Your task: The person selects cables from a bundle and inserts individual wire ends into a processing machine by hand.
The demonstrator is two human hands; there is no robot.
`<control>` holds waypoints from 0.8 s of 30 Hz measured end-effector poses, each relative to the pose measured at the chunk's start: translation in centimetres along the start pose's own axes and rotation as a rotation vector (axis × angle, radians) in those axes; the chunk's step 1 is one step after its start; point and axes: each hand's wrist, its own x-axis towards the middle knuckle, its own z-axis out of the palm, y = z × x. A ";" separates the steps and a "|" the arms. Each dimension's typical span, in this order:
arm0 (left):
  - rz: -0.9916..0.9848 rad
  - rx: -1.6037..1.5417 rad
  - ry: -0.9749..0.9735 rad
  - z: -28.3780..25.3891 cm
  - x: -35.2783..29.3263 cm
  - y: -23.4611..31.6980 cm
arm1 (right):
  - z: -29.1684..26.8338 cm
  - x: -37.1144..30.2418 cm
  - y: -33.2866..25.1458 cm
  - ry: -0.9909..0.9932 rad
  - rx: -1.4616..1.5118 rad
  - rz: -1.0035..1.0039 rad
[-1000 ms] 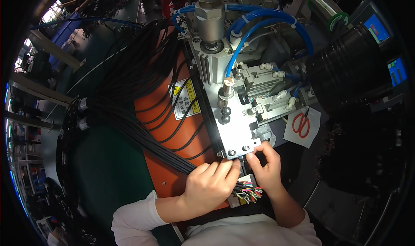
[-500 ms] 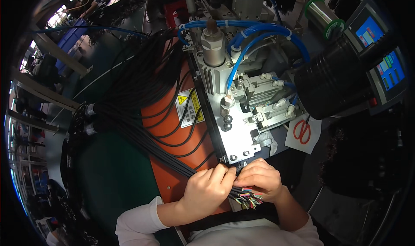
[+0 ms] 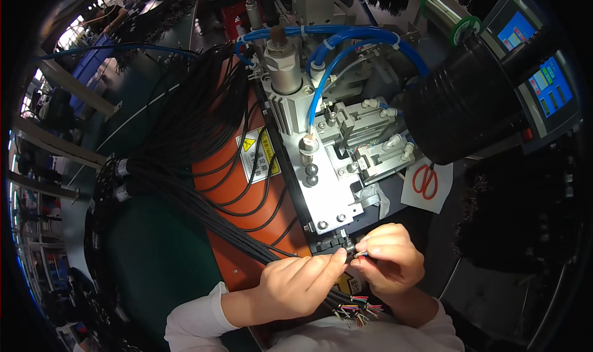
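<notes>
My left hand [image 3: 302, 283] is closed, its thumb and fingertips pinching a black cable near the front edge of the machine. My right hand [image 3: 392, 262] pinches the short thin wires [image 3: 361, 254] that come out at this cable's end. Both sets of fingertips almost meet beside a small dark metal fixture [image 3: 333, 241]. Under my left hand runs a bundle of black cables [image 3: 231, 237], and its cut ends with bare coloured wires [image 3: 358, 309] fan out below my wrists. How far the left fingers wrap the cable is hidden.
A metal machine plate [image 3: 330, 197] with blue air hoses [image 3: 370, 35] stands just ahead. Loose black cables lie over the orange-red surface [image 3: 210, 197] at left. Red-handled scissors [image 3: 425, 181] rest on white paper at right, below a black cylinder [image 3: 457, 101] and a screen [image 3: 550, 92].
My right hand has drawn slightly right and away from my left, and thin wires now show in its fingertips. The bundle's coloured ends sit lower. The whole view has shifted a little.
</notes>
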 end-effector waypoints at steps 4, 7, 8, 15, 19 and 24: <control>-0.039 -0.023 0.019 0.2 -0.3 -0.1 | -0.3 0.4 -0.3 -0.105 -0.292 -0.055; -0.039 -0.013 0.024 0.5 -0.5 0.0 | -0.4 -0.2 0.3 -0.158 -0.115 0.114; -0.034 -0.007 0.024 0.5 -0.5 0.0 | -0.5 -0.2 0.4 -0.153 0.044 0.282; 0.016 0.143 -0.023 0.2 -0.2 0.3 | -0.2 0.1 0.1 -0.074 -0.237 0.037; -0.013 0.121 -0.024 0.7 -0.1 0.1 | -1.7 0.7 -0.3 -0.213 -0.373 0.102; -0.048 0.028 0.022 0.8 -0.2 0.0 | -2.7 -0.3 0.9 -0.313 0.637 0.765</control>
